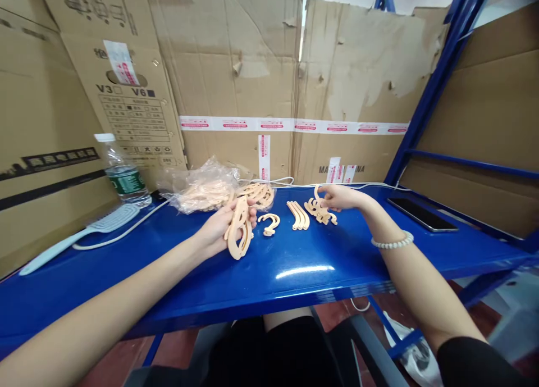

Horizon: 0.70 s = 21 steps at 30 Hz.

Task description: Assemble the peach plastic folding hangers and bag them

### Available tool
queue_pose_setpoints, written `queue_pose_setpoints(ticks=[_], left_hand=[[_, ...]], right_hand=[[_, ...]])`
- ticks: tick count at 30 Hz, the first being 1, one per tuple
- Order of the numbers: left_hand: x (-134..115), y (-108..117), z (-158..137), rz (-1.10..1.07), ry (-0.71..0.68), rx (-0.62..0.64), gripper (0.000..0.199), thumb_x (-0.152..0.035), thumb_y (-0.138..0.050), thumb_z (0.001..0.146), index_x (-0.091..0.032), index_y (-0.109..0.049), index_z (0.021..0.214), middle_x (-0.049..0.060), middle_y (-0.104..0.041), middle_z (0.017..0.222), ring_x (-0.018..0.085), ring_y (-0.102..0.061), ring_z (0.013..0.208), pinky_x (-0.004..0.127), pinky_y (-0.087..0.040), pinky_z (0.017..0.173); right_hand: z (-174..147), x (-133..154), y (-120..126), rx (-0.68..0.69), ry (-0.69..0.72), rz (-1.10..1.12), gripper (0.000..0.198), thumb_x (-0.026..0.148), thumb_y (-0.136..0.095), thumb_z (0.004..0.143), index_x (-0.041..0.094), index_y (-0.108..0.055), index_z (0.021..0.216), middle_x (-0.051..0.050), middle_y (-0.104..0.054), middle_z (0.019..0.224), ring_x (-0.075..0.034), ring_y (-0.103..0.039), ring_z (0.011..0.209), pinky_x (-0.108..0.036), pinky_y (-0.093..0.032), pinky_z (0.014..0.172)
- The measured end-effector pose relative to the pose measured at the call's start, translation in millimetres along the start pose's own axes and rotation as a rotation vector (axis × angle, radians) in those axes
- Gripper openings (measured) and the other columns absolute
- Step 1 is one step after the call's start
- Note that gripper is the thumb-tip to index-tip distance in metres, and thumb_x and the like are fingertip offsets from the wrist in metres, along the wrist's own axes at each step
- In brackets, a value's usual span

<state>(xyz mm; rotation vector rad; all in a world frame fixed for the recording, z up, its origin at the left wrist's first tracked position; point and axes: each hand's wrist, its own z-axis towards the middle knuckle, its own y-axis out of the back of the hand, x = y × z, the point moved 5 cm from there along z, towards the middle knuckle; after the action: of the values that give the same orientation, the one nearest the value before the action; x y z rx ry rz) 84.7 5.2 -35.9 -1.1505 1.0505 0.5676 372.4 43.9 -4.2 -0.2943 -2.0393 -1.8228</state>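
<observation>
Holding slotted tan pieces [234, 235] above the blue tabletop [256, 283], fingers of the left hand [217, 231] closed around the upper end. Reaching with the right hand [343, 197] to a hook pile [322, 214], fingers drawn together against an upright hook [316, 191]; hard to tell whether gripped. Lying between: loose hooks [270, 231], curved strips [300, 217] side by side.

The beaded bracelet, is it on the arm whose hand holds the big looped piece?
No, the bracelet circles the right arm, while the left hand holds the big looped piece.
</observation>
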Motion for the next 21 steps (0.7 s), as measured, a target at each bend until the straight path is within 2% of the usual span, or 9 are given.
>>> queue_pose_setpoints(ticks=[4,7,9,11,13,15,17,19,21], left_hand=[[-1,0,-3,-0.030,0.081,-0.050,0.022,0.000,-0.049,0.083,-0.014,-0.063,0.091,0.008,-0.072,0.082,0.017,-0.069,0.070,0.031,-0.059,0.068],[-1,0,-5,-0.029,0.099,-0.069,0.025,0.000,-0.047,0.085,-0.014,-0.065,0.093,0.008,-0.073,0.088,0.019,-0.071,0.073,0.032,-0.060,0.066],[-1,1,-5,-0.033,0.103,-0.089,0.026,0.000,-0.046,0.086,-0.014,-0.066,0.094,0.008,-0.073,0.091,0.019,-0.071,0.073,0.031,-0.060,0.062],[-2,1,-6,-0.046,0.110,-0.106,0.026,-0.002,-0.046,0.089,-0.015,-0.067,0.095,0.007,-0.072,0.091,0.018,-0.070,0.071,0.029,-0.058,0.057],[-3,1,-5,-0.066,0.113,-0.109,0.025,-0.006,-0.046,0.091,-0.016,-0.068,0.096,0.007,-0.071,0.088,0.017,-0.069,0.070,0.027,-0.057,0.053],[-4,2,-4,-0.094,0.107,-0.103,0.024,-0.009,-0.047,0.092,-0.017,-0.068,0.098,0.006,-0.070,0.085,0.018,-0.069,0.071,0.028,-0.057,0.053],[-4,5,-2,-0.114,0.090,-0.090,0.024,-0.012,-0.047,0.092,-0.019,-0.068,0.103,0.005,-0.070,0.085,0.018,-0.069,0.070,0.030,-0.057,0.055],[-3,8,1,-0.118,0.072,-0.072,0.029,-0.011,-0.047,0.092,-0.021,-0.066,0.111,0.004,-0.071,0.085,0.017,-0.068,0.066,0.030,-0.057,0.055],[-1,10,4,-0.118,0.067,-0.056,0.036,-0.008,-0.043,0.092,-0.021,-0.063,0.119,0.004,-0.071,0.086,0.016,-0.068,0.064,0.029,-0.057,0.055]], right_hand=[[6,-10,-6,0.000,-0.100,-0.061,0.048,0.010,-0.062,0.078,0.007,-0.055,0.125,0.002,-0.059,0.053,-0.014,-0.055,0.045,-0.024,-0.046,0.045],[8,-16,-5,-0.032,-0.139,-0.146,0.040,0.011,-0.064,0.077,0.007,-0.062,0.116,-0.005,-0.065,0.059,-0.018,-0.062,0.053,-0.028,-0.051,0.051],[4,-13,-1,-0.105,-0.131,-0.215,0.030,0.011,-0.063,0.079,0.006,-0.066,0.108,-0.014,-0.070,0.072,-0.025,-0.068,0.069,-0.034,-0.054,0.063],[-4,0,1,-0.214,-0.075,-0.267,0.027,0.013,-0.057,0.085,0.006,-0.065,0.110,-0.021,-0.069,0.095,-0.030,-0.067,0.091,-0.040,-0.052,0.079],[-18,29,-2,-0.362,0.152,-0.265,0.033,0.017,-0.051,0.092,0.010,-0.058,0.123,-0.021,-0.064,0.114,-0.029,-0.061,0.108,-0.041,-0.048,0.091],[-42,72,-13,-0.545,0.642,-0.205,0.039,0.022,-0.051,0.094,0.015,-0.051,0.132,-0.016,-0.061,0.119,-0.026,-0.057,0.111,-0.041,-0.047,0.094],[-67,106,-33,-0.629,1.029,-0.219,0.039,0.024,-0.053,0.095,0.018,-0.050,0.133,-0.015,-0.057,0.125,-0.025,-0.053,0.115,-0.042,-0.046,0.095],[-82,127,-56,-0.636,1.244,-0.337,0.032,0.025,-0.052,0.096,0.020,-0.055,0.127,-0.013,-0.057,0.126,-0.025,-0.052,0.114,-0.041,-0.046,0.092],[-87,138,-72,-0.640,1.332,-0.439,0.023,0.026,-0.050,0.098,0.019,-0.060,0.118,-0.011,-0.061,0.123,-0.024,-0.053,0.110,-0.039,-0.045,0.089]])
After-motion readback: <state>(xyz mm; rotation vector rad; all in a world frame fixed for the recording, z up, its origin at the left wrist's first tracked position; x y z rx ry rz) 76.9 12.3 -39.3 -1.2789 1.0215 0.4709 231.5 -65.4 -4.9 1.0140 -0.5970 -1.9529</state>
